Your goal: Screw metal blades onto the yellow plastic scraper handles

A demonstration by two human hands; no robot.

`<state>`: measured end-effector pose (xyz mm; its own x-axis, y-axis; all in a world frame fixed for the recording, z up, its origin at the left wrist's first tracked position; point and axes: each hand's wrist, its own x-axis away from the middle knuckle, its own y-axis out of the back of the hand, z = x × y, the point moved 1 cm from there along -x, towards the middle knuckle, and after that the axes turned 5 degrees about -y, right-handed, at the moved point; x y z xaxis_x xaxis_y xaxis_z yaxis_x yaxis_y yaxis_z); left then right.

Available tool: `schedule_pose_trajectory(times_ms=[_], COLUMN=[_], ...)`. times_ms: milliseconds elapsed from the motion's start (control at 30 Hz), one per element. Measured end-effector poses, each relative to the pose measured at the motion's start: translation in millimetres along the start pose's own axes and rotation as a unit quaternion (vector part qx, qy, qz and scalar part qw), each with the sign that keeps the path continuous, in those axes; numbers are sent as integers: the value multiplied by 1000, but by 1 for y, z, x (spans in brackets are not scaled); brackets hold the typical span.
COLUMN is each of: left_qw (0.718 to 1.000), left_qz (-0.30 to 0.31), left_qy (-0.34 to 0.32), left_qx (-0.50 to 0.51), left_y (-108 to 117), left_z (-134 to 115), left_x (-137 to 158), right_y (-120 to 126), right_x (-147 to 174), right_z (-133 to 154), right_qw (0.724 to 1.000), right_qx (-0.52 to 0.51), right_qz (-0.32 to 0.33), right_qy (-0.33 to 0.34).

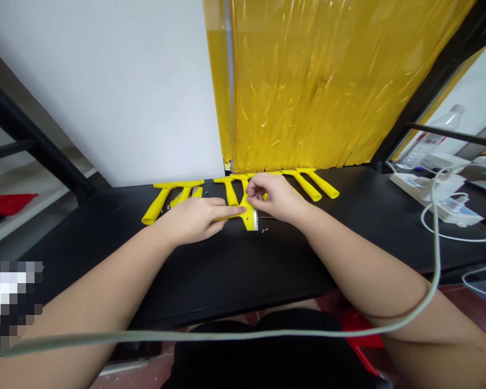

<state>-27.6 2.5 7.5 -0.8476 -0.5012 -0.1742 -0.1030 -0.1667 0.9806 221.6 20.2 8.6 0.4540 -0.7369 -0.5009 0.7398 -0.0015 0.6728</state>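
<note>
Well, the left hand (198,220) grips a yellow scraper (249,220), small screws (264,230) lying just right of it, while the right hand (277,197) pinches something too small to tell, with white boxes (413,186) and a clear bottle (431,139), contents unclear, well beyond to its right.

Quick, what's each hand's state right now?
Left hand: closed on the yellow tool.
Right hand: curled at the same tool; whether it grips anything cannot be told.

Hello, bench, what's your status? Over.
Left hand holding yellow tool; right hand curled at its metal-edged head. Small screws lying beside it. Pale cable crossing foreground.
</note>
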Motion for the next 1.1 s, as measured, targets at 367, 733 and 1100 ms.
schedule_pose_trajectory(times_ms=[367,733,1100], left_qw=[999,999,998], left_qz=[-7,-22,-63], left_qy=[-27,-31,20], left_qx=[-20,-11,11], left_y=[1,0,6], left_z=[-6,-5,12], left_x=[-1,-1,6], right_y=[2,-3,15], right_x=[0,-1,-3], right_z=[-9,-4,-23], right_qw=[987,885,976], right_qx=[-64,-338,-18], right_qz=[-19,57,16], right_qy=[-143,-315,-218])
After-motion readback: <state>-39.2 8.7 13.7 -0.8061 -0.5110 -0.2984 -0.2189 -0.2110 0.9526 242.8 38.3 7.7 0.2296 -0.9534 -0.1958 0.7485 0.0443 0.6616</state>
